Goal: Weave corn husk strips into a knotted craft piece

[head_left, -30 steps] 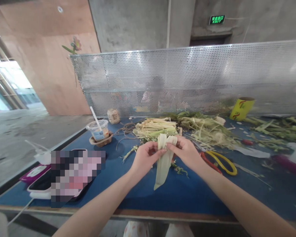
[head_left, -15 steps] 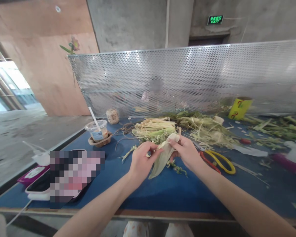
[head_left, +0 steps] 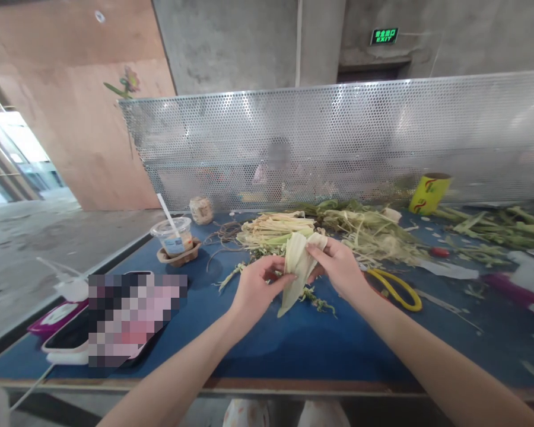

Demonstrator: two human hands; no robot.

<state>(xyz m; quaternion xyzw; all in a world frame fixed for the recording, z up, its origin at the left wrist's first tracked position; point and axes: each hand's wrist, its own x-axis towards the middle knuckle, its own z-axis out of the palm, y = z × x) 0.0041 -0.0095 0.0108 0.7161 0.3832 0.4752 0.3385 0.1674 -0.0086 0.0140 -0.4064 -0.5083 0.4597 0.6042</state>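
Observation:
Both hands pinch a pale green corn husk (head_left: pixel 297 270) above the blue tabletop. My left hand (head_left: pixel 260 290) grips its left edge between thumb and fingers. On the upper right, my right hand (head_left: pixel 338 267) holds it with the thumb pressed on its face. The husk is spread between them, and its narrow end hangs down. Just behind lies a bundle of yellowish husk strips (head_left: pixel 278 228), with small green sprigs (head_left: pixel 318 301) partly hidden by the hands. Yellow-handled scissors (head_left: pixel 398 290) rest beside my right forearm, which covers part of them.
To the left are a plastic cup with a straw (head_left: pixel 174 237) in a cardboard holder, a twine roll (head_left: pixel 201 210) and a phone (head_left: pixel 71 329). A loose husk heap (head_left: pixel 374 234) and a yellow tube (head_left: pixel 431 193) stand right. A perforated metal screen (head_left: pixel 231 148) borders the back.
The husk has been spread wider and turned more upright between my hands. My right hand has shifted slightly right. The view has moved a little.

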